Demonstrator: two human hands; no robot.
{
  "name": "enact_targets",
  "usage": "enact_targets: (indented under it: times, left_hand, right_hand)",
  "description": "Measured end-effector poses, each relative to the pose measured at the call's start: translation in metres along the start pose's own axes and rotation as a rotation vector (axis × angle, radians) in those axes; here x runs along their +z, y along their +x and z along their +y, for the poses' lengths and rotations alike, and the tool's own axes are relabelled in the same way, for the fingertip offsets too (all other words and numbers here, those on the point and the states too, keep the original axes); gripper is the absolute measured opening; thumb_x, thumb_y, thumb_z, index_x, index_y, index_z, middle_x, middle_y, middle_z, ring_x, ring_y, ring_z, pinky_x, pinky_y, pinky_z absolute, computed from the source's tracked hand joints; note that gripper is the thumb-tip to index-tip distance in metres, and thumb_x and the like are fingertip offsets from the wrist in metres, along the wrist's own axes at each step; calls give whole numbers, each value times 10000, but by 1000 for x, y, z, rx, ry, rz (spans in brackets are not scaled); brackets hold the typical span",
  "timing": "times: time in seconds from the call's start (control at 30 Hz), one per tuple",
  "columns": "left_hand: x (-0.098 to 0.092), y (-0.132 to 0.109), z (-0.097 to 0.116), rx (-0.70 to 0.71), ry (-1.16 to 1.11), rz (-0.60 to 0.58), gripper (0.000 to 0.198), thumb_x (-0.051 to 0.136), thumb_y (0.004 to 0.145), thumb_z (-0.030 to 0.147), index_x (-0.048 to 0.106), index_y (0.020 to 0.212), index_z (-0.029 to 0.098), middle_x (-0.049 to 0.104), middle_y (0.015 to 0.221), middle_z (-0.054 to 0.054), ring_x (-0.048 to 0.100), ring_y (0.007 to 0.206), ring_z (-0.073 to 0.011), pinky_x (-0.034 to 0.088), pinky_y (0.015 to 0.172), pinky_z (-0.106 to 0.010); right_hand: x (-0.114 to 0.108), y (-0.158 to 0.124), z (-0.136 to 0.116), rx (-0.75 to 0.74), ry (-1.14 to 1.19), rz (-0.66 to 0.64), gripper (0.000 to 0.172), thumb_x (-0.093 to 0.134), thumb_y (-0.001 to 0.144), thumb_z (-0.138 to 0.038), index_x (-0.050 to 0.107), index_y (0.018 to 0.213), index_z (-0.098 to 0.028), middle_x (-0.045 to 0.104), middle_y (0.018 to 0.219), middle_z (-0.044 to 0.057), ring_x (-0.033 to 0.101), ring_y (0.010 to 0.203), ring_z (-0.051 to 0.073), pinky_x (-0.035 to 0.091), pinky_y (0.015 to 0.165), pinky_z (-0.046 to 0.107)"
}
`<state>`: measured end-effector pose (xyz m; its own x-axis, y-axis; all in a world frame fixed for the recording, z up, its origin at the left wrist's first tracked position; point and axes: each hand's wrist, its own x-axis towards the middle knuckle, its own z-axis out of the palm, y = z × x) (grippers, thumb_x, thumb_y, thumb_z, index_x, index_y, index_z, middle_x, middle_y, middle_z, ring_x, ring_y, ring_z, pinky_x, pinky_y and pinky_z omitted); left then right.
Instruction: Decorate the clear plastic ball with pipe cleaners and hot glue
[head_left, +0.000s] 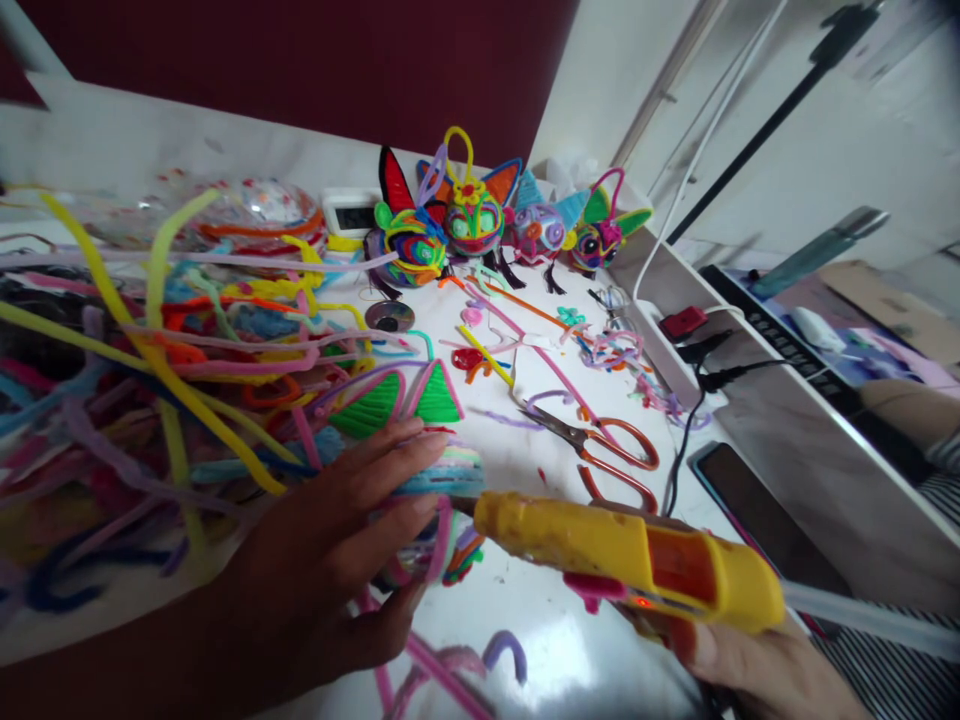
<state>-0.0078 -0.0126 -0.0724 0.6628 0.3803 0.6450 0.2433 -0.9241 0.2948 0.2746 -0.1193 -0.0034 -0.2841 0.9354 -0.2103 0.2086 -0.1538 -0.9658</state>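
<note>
My left hand (pixel 341 540) grips a round figure (pixel 457 472) wrapped in blue, pink and other coloured pipe cleaners. Two green pointed ears edged in pink (pixel 375 402) stand up on its far side. Part of the figure is hidden behind my fingers. From the right, my right hand (pixel 739 655) holds a yellow hot glue gun (pixel 592 535) by its handle, and a small red light glows on it. The gun's dark nozzle is at the figure's right side, close to my left fingertips; whether it touches cannot be told. A glue stick (pixel 862 615) sticks out of the gun's back.
Loose pipe cleaners (pixel 217 365) are heaped at left. Several similar decorated figures (pixel 476 228) line the back. Orange-handled scissors (pixel 592 440) lie open beyond the gun, near a phone (pixel 765 500). A power strip with cables (pixel 667 350) runs along the right, where another person's arm (pixel 911 410) shows.
</note>
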Motion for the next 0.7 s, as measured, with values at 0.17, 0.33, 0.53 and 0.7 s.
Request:
enact_targets:
  times: [0.17,0.33,0.53,0.7]
  left_hand:
    - [1,-2,1,-10,9,-7,470,592,810,61,491,1252,182,517,1476,-153,465,1424,-274,488,1145,-477]
    - [0,-7,0,-22,6,-20,522,595,796,55,480,1288,189,466,1541,-129,449,1437,-290,482,1150,-498]
    - [0,-10,-3,-25,0,-63,615,600,778,45,453,1352,212,395,1607,-101,451,1438,-292,496,1144,-528]
    - [1,-2,-1,-2,0,-34,546,580,791,42,466,1303,195,414,1584,-114,432,1448,-287,477,1159,-522]
  right_hand:
    - [-2,0,1,6,30,-28,489,573,892,-676,705,1059,-235,709,1020,72,662,873,237,539,785,326]
    - [-4,-3,5,29,-3,-28,446,580,898,-657,692,1037,-248,700,992,56,650,843,219,524,754,305]
    - [-2,-1,3,4,35,13,415,618,880,-640,695,996,-249,672,912,37,614,768,188,488,682,275]
    - [2,-3,2,-8,32,80,437,635,849,-669,717,948,-252,656,851,34,586,723,184,472,678,288]
